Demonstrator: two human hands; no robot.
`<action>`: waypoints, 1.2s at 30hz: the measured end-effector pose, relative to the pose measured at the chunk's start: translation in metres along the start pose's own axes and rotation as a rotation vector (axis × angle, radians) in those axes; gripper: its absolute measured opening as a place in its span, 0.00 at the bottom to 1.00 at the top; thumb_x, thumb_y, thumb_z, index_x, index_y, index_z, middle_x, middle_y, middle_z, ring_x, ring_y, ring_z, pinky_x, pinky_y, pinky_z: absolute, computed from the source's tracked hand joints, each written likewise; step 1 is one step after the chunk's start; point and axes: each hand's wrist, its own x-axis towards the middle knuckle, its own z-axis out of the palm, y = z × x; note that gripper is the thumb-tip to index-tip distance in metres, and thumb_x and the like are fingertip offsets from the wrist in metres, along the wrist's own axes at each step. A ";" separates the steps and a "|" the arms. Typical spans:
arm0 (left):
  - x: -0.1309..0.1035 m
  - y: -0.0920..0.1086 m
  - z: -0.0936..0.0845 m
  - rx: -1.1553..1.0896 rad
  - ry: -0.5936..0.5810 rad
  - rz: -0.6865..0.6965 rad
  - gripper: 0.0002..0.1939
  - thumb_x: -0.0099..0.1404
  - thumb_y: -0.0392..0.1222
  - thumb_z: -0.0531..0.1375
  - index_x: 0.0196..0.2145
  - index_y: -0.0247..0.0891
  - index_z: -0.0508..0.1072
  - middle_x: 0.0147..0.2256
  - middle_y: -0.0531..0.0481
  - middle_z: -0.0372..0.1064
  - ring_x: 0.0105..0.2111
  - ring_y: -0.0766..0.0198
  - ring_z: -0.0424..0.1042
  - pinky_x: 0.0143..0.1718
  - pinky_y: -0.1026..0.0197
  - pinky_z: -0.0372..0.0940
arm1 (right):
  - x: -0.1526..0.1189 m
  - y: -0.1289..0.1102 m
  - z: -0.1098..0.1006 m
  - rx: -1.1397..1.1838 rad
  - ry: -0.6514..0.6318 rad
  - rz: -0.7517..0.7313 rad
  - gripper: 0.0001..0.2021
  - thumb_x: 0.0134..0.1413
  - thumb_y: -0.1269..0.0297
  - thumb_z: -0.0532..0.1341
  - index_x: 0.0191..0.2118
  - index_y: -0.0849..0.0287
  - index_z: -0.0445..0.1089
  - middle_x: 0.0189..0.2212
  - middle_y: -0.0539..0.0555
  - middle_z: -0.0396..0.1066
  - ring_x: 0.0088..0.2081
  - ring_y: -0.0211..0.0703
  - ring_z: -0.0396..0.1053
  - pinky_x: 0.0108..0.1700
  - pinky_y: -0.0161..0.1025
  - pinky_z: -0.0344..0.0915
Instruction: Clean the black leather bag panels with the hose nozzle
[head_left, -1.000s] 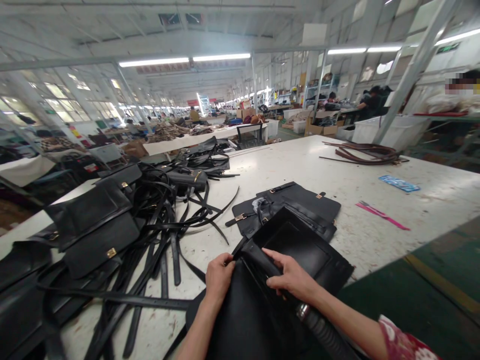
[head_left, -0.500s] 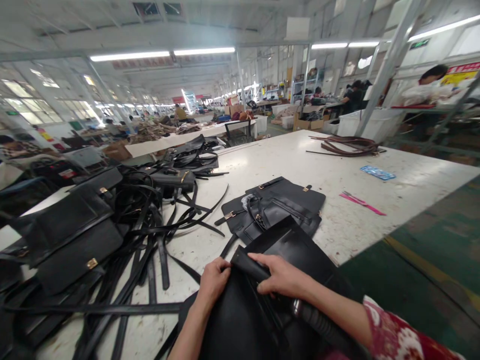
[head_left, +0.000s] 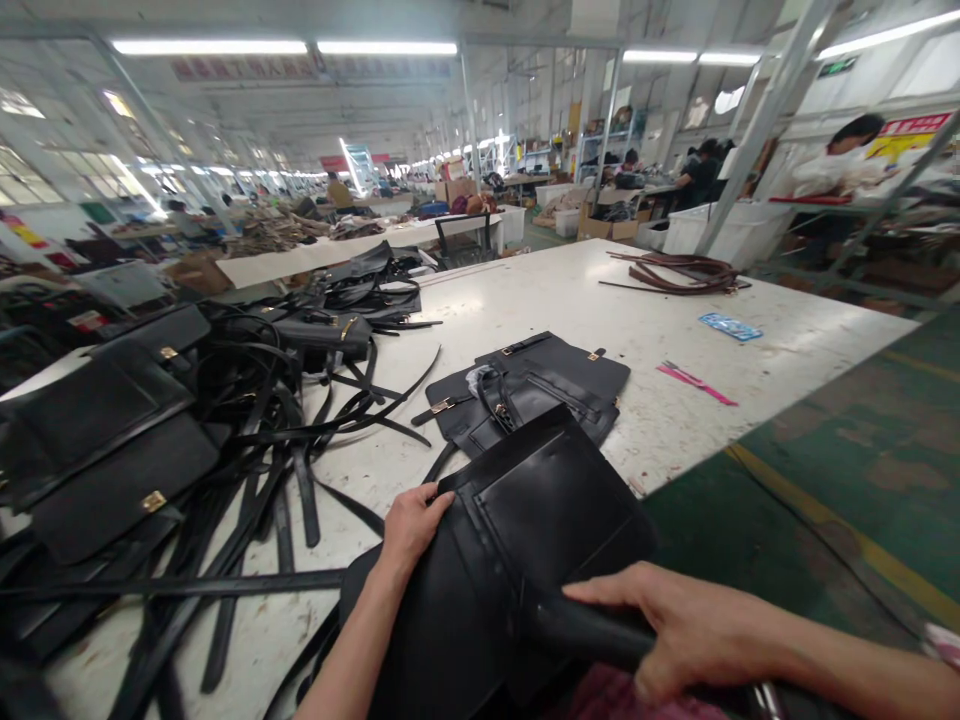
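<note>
A black leather bag (head_left: 442,590) lies tilted in front of me over the near table edge, its pocket panel (head_left: 559,500) facing up. At its upper left edge, my left hand (head_left: 412,525) is closed on the leather, thumb on top. My right hand (head_left: 690,620) is wrapped round a black, tapered, tube-shaped tool (head_left: 592,630), whose front end lies low over the bag's lower right part. The tool's kind cannot be made out, and its rear is mostly hidden. Just beyond is another black bag (head_left: 536,385) with gold-coloured buckles and a handle.
Black bags (head_left: 112,430) and loose straps (head_left: 300,490) are heaped on the left of the white table (head_left: 525,290). Farther right lie pink-handled thread snips (head_left: 697,383), a blue patterned packet (head_left: 731,326) and brown straps (head_left: 675,272). People work at benches behind.
My right hand has moved right and toward me with the tool, away from the bag's left edge, uncovering the pocket panel. My left hand stays at that edge. The view has shifted slightly.
</note>
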 end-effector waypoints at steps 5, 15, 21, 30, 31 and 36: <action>0.014 -0.007 -0.010 0.036 0.137 -0.098 0.19 0.56 0.54 0.48 0.20 0.39 0.67 0.17 0.57 0.60 0.23 0.66 0.62 0.23 0.67 0.50 | 0.029 0.009 0.009 0.249 0.076 -0.057 0.34 0.32 0.76 0.61 0.53 0.52 0.60 0.25 0.43 0.66 0.20 0.30 0.57 0.20 0.24 0.53; 0.016 -0.045 -0.023 0.170 0.272 -0.292 0.17 0.56 0.55 0.48 0.20 0.42 0.64 0.20 0.53 0.62 0.25 0.63 0.63 0.22 0.65 0.46 | 0.008 0.009 0.000 0.341 0.108 -0.074 0.36 0.33 0.80 0.57 0.55 0.51 0.57 0.24 0.42 0.62 0.20 0.29 0.52 0.19 0.24 0.48; 0.017 -0.046 -0.018 0.196 0.277 -0.283 0.17 0.56 0.56 0.47 0.21 0.43 0.65 0.21 0.52 0.64 0.26 0.62 0.63 0.23 0.64 0.46 | 0.033 0.009 0.014 0.283 0.021 -0.103 0.33 0.32 0.79 0.60 0.51 0.53 0.63 0.24 0.42 0.64 0.20 0.29 0.55 0.18 0.23 0.49; 0.012 -0.050 -0.016 0.186 0.267 -0.257 0.18 0.57 0.56 0.47 0.23 0.43 0.67 0.21 0.53 0.64 0.26 0.62 0.64 0.23 0.65 0.46 | 0.044 0.008 -0.002 0.358 0.093 -0.009 0.38 0.34 0.78 0.58 0.56 0.49 0.54 0.31 0.47 0.69 0.15 0.27 0.60 0.15 0.24 0.57; 0.012 -0.050 -0.016 0.182 0.264 -0.254 0.18 0.57 0.57 0.46 0.24 0.43 0.67 0.21 0.53 0.64 0.26 0.63 0.64 0.23 0.65 0.46 | 0.045 0.005 -0.005 0.348 0.047 0.010 0.37 0.34 0.78 0.58 0.55 0.48 0.55 0.30 0.46 0.69 0.14 0.27 0.60 0.14 0.23 0.56; 0.012 -0.050 -0.016 0.167 0.266 -0.257 0.18 0.57 0.57 0.46 0.24 0.43 0.67 0.21 0.53 0.64 0.25 0.63 0.63 0.23 0.65 0.47 | 0.060 -0.008 -0.018 0.308 -0.053 0.045 0.35 0.36 0.76 0.59 0.55 0.48 0.57 0.27 0.46 0.70 0.14 0.29 0.63 0.13 0.23 0.58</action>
